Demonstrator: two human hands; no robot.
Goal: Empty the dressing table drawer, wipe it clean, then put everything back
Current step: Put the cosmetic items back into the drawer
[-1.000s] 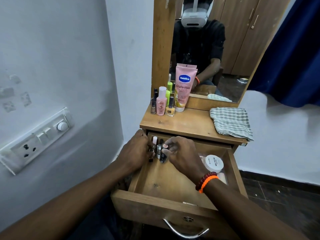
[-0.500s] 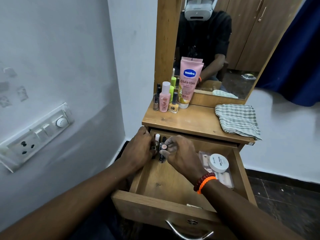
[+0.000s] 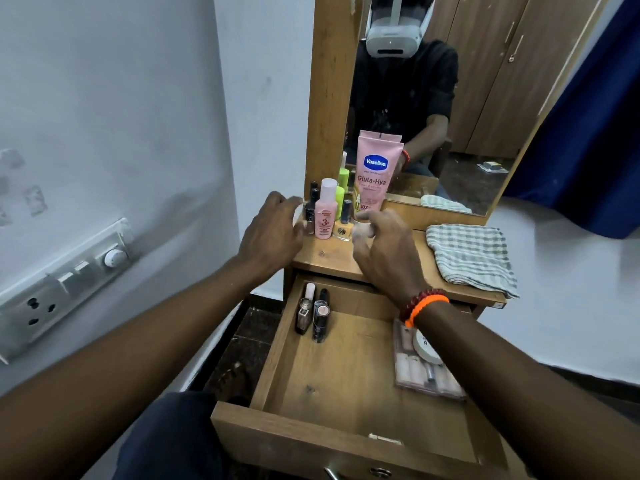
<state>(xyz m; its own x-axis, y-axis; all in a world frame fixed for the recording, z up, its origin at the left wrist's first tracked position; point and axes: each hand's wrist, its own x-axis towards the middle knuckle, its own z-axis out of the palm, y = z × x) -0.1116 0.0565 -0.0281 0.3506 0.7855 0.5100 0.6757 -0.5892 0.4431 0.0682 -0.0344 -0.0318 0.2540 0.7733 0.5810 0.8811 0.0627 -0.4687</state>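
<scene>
The wooden drawer (image 3: pixel 346 372) is pulled out below the dressing table top (image 3: pixel 329 256). Small makeup bottles (image 3: pixel 313 315) stand in its back left corner, and a clear packet with a white jar (image 3: pixel 420 368) lies at its right side. On the table top stand a pink Vaseline tube (image 3: pixel 374 174), a small pink bottle (image 3: pixel 325 213), a yellow nail polish (image 3: pixel 344 225) and dark tubes (image 3: pixel 310 209). My left hand (image 3: pixel 273 233) hovers open beside the dark tubes. My right hand (image 3: pixel 384 251) hovers open in front of the Vaseline tube. Neither hand holds anything.
A folded checked cloth (image 3: pixel 472 258) lies on the right of the table top. A mirror (image 3: pixel 433 105) rises behind the bottles. A wall switchboard (image 3: pixel 65 285) is at the left, a blue curtain (image 3: pixel 595 126) at the right.
Both hands have let go of the small bottles in the drawer's back left corner and risen to the bottles on the table top. The camera has moved closer.
</scene>
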